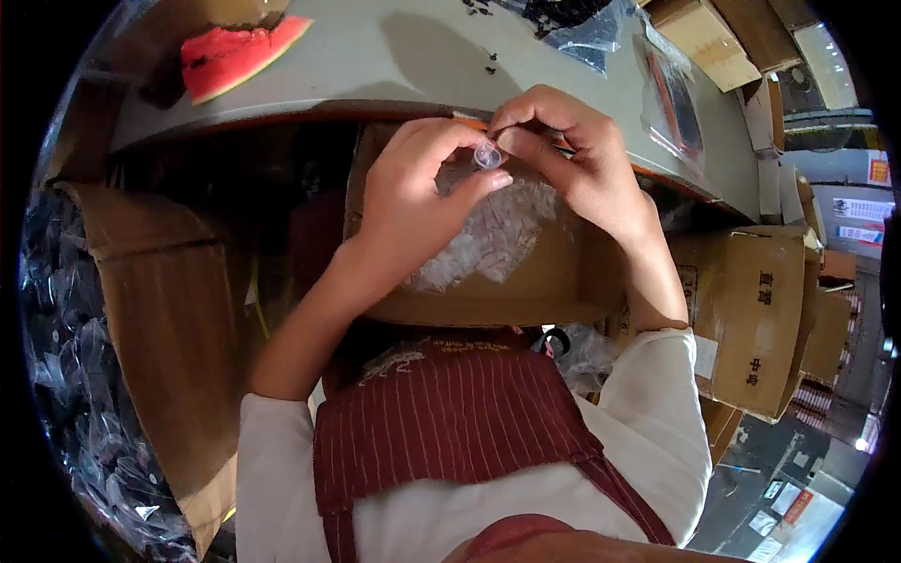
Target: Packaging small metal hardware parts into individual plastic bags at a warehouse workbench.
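My left hand point(408, 188) pinches a small, clear, round plastic piece point(487, 156) between thumb and forefinger, its circular end turned toward me. Right beside it, my right hand point(574, 150) has its thumb and forefinger pressed together at the piece's edge. What those fingertips grip is hidden. Both hands are raised over an open cardboard box point(572, 305), close to the table's front edge. Inside the box lies a heap of clear plastic bags point(497, 239) with thin reddish lines.
Ahead stretches a grey table point(375, 56) bearing a watermelon slice point(239, 61), small black bits point(491, 70) and flat plastic packets point(674, 108). A carton point(164, 328) and dark plastic-wrapped goods point(84, 375) stand at left. Another carton point(751, 319) is at right.
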Demonstrator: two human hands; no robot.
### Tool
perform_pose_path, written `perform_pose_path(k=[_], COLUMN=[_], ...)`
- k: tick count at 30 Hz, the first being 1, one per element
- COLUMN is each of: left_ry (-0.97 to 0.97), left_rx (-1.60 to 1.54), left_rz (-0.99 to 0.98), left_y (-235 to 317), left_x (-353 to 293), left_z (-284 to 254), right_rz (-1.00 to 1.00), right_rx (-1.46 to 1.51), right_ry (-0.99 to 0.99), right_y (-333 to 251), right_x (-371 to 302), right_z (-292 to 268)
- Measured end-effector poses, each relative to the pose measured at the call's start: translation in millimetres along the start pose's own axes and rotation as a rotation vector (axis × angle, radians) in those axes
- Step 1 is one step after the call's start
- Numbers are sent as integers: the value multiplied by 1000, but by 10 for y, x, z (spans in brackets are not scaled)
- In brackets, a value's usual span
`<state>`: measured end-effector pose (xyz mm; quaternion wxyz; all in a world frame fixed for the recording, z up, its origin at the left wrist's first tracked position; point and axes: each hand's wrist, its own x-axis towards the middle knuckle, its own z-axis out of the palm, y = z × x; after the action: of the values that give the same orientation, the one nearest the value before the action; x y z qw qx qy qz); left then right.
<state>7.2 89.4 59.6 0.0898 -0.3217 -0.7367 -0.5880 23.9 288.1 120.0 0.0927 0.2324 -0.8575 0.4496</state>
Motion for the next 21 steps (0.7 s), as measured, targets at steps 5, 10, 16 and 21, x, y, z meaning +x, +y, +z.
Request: perform_pose_path(k=[5, 10, 16, 21], left_ry=[64, -113, -202, -296], left_rx=[151, -169, -715, -719], left_rz=[146, -134, -444, -425], left_y=[52, 94, 329, 343], left_x=[48, -35, 1, 77], left_z=[-8, 36, -148, -349], right_rz=[33, 121, 307, 298], right_rx=[-67, -99, 368, 511], right_ry=[-37, -18, 47, 11], right_y=[-142, -183, -254, -350], right_x=[-107, -209, -236, -225], right_z=[-33, -34, -127, -191])
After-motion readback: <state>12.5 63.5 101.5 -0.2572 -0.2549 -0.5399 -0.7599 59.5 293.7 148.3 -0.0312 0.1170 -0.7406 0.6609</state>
